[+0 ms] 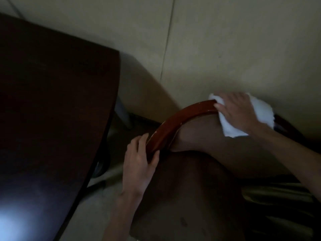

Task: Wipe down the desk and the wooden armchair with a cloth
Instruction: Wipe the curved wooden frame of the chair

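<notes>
The wooden armchair's curved reddish top rail [180, 121] arcs across the middle of the view, above its dark brown padded back [196, 136] and seat [187, 193]. My left hand [139, 164] grips the rail's lower left end. My right hand [238, 112] presses a white cloth [260, 112] onto the rail's upper right part, fingers spread over it. The dark wooden desk [52, 105] fills the left side, with a bright glare at its near corner.
Pale floor [225, 49] with a seam line lies beyond the chair and desk. A desk leg [123, 112] and a dark caster [99, 168] show under the desk edge, close to the chair. The room is dim.
</notes>
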